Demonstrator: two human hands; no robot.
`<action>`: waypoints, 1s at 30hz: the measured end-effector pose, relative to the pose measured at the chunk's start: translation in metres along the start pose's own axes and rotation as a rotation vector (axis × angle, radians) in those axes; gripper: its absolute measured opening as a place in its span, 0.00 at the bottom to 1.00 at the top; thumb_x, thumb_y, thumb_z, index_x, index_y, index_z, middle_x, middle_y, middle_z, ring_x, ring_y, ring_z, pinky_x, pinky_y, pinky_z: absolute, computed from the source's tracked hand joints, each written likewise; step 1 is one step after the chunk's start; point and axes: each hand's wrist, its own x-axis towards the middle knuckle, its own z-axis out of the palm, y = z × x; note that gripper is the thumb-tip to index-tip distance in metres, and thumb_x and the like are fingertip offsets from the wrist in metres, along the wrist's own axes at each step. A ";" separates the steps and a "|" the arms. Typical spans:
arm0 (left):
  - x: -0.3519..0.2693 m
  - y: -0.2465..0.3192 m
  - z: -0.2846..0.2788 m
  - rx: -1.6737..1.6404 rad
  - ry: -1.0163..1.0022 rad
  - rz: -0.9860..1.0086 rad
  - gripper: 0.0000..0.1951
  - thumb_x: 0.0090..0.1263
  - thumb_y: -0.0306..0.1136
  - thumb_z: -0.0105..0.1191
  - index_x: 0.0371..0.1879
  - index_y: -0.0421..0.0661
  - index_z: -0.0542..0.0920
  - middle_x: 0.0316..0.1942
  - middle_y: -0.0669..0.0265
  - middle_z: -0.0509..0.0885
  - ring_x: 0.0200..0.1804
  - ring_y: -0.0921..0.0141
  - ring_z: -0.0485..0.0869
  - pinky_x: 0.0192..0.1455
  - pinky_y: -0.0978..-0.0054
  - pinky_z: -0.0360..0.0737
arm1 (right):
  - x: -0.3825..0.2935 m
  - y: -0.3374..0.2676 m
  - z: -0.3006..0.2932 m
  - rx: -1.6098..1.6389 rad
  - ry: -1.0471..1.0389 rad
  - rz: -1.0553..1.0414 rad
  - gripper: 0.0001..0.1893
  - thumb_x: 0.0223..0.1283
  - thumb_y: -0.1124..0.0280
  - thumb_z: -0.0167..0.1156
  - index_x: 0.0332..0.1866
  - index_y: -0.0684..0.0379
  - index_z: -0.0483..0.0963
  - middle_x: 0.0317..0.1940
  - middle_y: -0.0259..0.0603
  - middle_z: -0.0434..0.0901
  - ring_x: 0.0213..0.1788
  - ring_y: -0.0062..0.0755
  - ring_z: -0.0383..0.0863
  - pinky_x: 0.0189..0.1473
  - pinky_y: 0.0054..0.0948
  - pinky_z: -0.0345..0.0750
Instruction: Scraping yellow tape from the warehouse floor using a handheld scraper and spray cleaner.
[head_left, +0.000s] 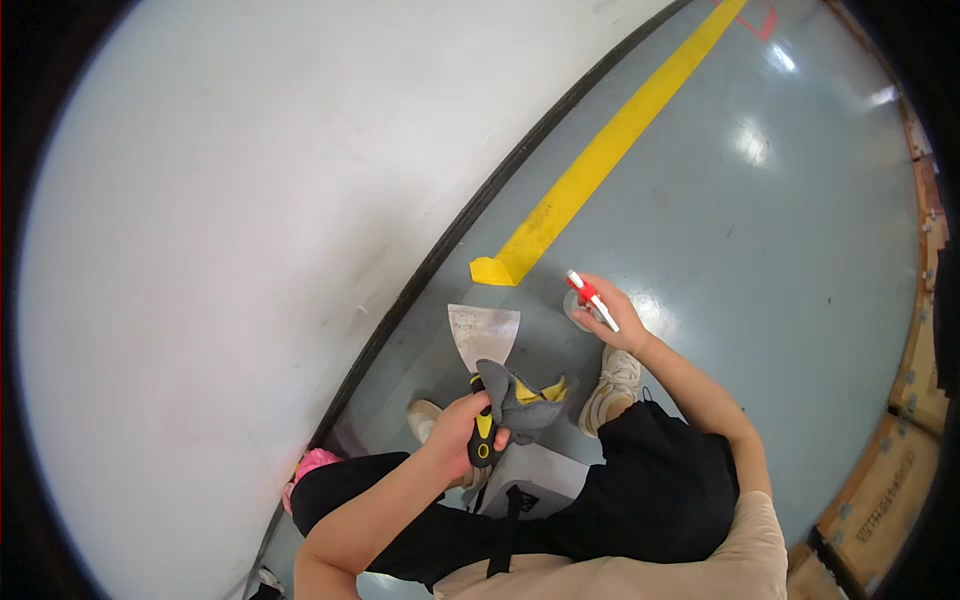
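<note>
My left hand (459, 433) grips a wide-bladed scraper (484, 330) by its black and yellow handle, with the blade pointing away from me. A grey cloth (517, 405) with a yellow inner side is bunched in the same hand. In my right hand (619, 315) is what looks like a spray bottle (592, 300), seen from above, with a red and white head and a clear body partly hidden by the fingers. Beyond the blade, yellow floor tape (581, 176) runs off to the upper right. Its near end (491, 271) is folded over to the left.
A white wall (262, 225) with a dark base strip (450, 238) rises along my left. I sit low on a grey box (536, 476) on the grey floor (720, 247). Pink material (311, 471) lies by my left knee. Wooden crates (885, 480) line the right rim.
</note>
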 end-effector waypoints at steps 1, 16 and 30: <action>0.001 0.000 -0.002 -0.001 0.001 -0.005 0.13 0.72 0.38 0.45 0.39 0.40 0.77 0.29 0.63 0.80 0.22 0.72 0.76 0.21 0.76 0.71 | 0.002 -0.001 0.002 0.001 -0.001 0.005 0.30 0.50 0.68 0.66 0.61 0.57 0.66 0.52 0.46 0.72 0.47 0.48 0.75 0.53 0.37 0.71; 0.010 -0.007 -0.011 -0.049 -0.007 -0.073 0.13 0.71 0.38 0.45 0.41 0.40 0.76 0.32 0.62 0.81 0.22 0.71 0.76 0.23 0.76 0.73 | 0.038 -0.018 0.019 0.002 0.083 -0.146 0.21 0.59 0.75 0.58 0.59 0.59 0.67 0.50 0.41 0.75 0.50 0.33 0.76 0.51 0.28 0.72; 0.011 -0.009 -0.011 -0.057 -0.003 -0.038 0.13 0.71 0.38 0.45 0.41 0.40 0.76 0.32 0.61 0.80 0.23 0.71 0.76 0.23 0.76 0.73 | 0.074 -0.003 0.014 0.051 0.109 -0.029 0.16 0.59 0.68 0.61 0.51 0.58 0.73 0.41 0.43 0.78 0.44 0.39 0.78 0.49 0.30 0.73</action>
